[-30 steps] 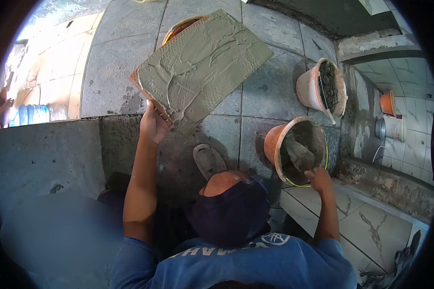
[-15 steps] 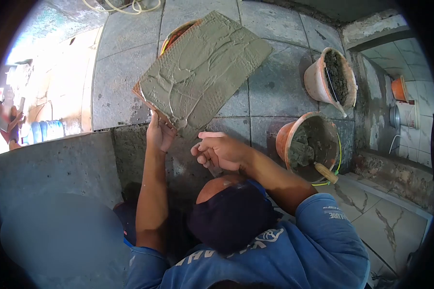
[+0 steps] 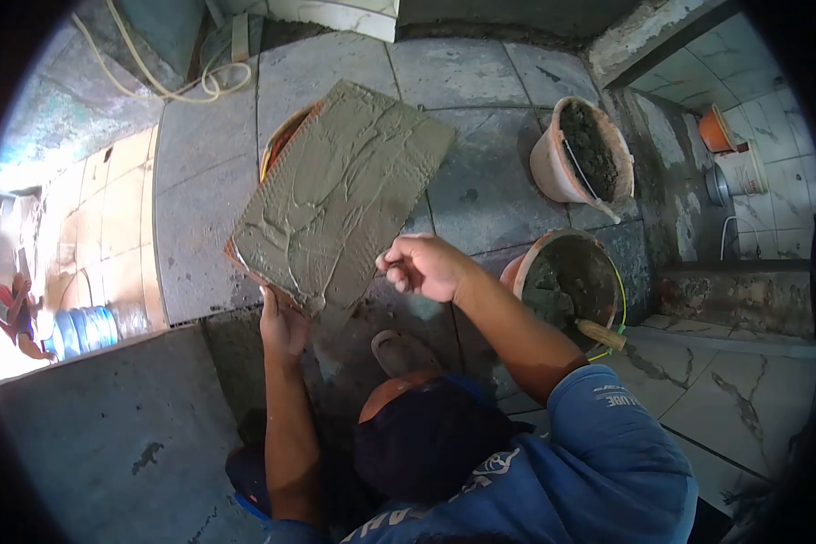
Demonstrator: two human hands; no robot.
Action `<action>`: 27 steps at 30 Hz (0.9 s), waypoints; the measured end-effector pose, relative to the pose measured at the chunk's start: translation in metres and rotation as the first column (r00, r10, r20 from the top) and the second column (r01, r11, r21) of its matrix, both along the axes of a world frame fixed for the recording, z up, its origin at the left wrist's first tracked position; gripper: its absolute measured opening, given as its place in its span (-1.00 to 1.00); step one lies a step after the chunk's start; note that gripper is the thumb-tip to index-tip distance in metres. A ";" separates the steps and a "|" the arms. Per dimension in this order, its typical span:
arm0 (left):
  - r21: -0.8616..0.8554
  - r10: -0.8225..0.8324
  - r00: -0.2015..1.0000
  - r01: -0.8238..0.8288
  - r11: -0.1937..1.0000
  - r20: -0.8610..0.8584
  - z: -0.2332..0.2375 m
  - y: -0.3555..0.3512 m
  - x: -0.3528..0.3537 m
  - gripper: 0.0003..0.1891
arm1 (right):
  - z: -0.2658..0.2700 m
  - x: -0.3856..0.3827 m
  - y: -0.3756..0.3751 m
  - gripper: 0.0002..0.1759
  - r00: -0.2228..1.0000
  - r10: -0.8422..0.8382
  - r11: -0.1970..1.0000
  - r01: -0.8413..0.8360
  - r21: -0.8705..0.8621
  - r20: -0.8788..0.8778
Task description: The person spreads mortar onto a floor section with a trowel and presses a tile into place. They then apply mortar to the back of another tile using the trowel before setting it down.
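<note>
A large tile (image 3: 344,186) lies tilted in front of me, its upper face spread with wet grey mortar in ridges. My left hand (image 3: 284,325) is closed on the tile's near left corner, with the thumb by the edge. At the tile's near right edge is my right hand (image 3: 424,267), its fingers curled in. Whether those fingers hold anything is hidden. Under the tile's far left side, part of an orange bucket (image 3: 281,140) shows.
Right of the tile stand a pale bucket (image 3: 553,168) of dark mix and another bucket (image 3: 514,276) with a wooden-handled tool (image 3: 600,335). A hose (image 3: 210,83) lies far left. Blue water bottles (image 3: 82,332) and another person (image 3: 11,304) are at the left.
My right hand has come up to the tile's right edge, its fingers curled tighter. My left hand keeps the corner. The whole view has shifted.
</note>
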State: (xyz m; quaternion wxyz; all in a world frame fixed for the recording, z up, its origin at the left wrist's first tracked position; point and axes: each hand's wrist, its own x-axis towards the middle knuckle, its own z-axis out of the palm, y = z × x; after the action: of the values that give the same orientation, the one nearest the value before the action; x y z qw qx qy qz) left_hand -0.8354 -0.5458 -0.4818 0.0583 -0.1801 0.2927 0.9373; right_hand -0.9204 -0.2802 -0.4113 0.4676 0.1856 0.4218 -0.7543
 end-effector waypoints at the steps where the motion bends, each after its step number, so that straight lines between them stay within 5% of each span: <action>1: -0.001 -0.010 1.000 0.010 1.000 -0.015 -0.002 -0.001 0.000 -0.49 | 0.004 -0.013 0.008 -0.89 1.000 -0.023 1.000 0.023 0.003 -0.004; 3: 0.003 0.001 1.000 -0.001 1.000 -0.008 -0.012 -0.007 0.002 -0.54 | -0.004 -0.040 0.024 -0.89 0.995 -0.101 0.995 0.101 -0.002 -0.009; 4: 0.334 -0.088 0.940 0.204 0.920 -0.331 -0.062 -0.033 0.006 -0.52 | -0.003 -0.052 0.032 -0.91 0.993 -0.103 0.993 0.106 0.048 -0.059; 11: 0.063 -0.055 0.989 0.065 0.996 -0.135 -0.007 -0.003 0.000 -0.52 | 0.005 -0.131 0.085 -0.86 0.904 -0.246 0.914 0.337 0.226 -0.350; 14: 0.098 -0.090 0.980 0.108 0.989 -0.180 -0.013 -0.008 0.003 -0.52 | 0.032 -0.144 0.111 -0.22 0.825 -0.140 0.826 0.403 0.394 -0.548; 15: 0.073 -0.069 0.989 0.079 0.994 -0.132 -0.014 -0.008 0.003 -0.51 | 0.047 -0.145 0.125 -0.27 0.819 -0.042 0.839 0.341 0.425 -0.573; 18: 0.030 -0.012 0.998 0.014 0.999 -0.060 -0.015 -0.006 0.000 -0.48 | 0.118 -0.109 0.144 -0.46 0.555 0.249 0.572 0.576 0.583 -0.793; 19: 0.011 0.023 0.999 -0.022 1.000 -0.029 -0.016 -0.005 0.001 -0.45 | 0.148 -0.093 0.152 -0.48 0.385 0.498 0.354 0.727 0.588 -0.777; 20: 0.013 0.026 0.999 -0.026 1.000 -0.019 -0.015 -0.004 0.003 -0.45 | 0.166 -0.077 0.160 -0.56 0.362 0.599 0.158 0.821 0.549 -0.714; 21: 0.011 0.027 1.000 -0.027 1.000 0.002 -0.011 -0.005 0.004 -0.46 | 0.174 -0.063 0.166 -0.63 0.289 0.569 0.118 0.898 0.424 -0.770; 22: 0.012 0.029 0.999 -0.029 1.000 0.019 -0.009 -0.004 0.004 -0.47 | 0.164 -0.060 0.189 -0.69 0.075 0.581 0.138 0.972 0.189 -0.811; 24: 0.033 -0.007 1.000 0.008 0.999 -0.027 -0.008 -0.004 -0.001 -0.47 | 0.135 -0.050 0.212 -0.68 0.004 0.497 0.025 1.000 0.019 -0.868; 26: 0.047 -0.047 0.997 0.050 0.998 -0.069 -0.006 -0.004 0.001 -0.47 | 0.069 -0.055 0.270 -0.55 0.533 0.649 -0.219 0.814 0.538 -0.543; 27: 0.057 -0.068 0.995 0.072 0.996 -0.073 -0.005 -0.003 0.003 -0.47 | 0.026 -0.051 0.318 -0.47 0.699 0.713 -0.361 0.440 0.822 -0.061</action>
State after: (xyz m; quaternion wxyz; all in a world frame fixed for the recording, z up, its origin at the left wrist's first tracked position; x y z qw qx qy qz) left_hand -0.8325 -0.5491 -0.4868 0.0859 -0.1346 0.2727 0.9488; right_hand -0.9718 0.0380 -0.3857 0.0222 0.1267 0.9916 0.0170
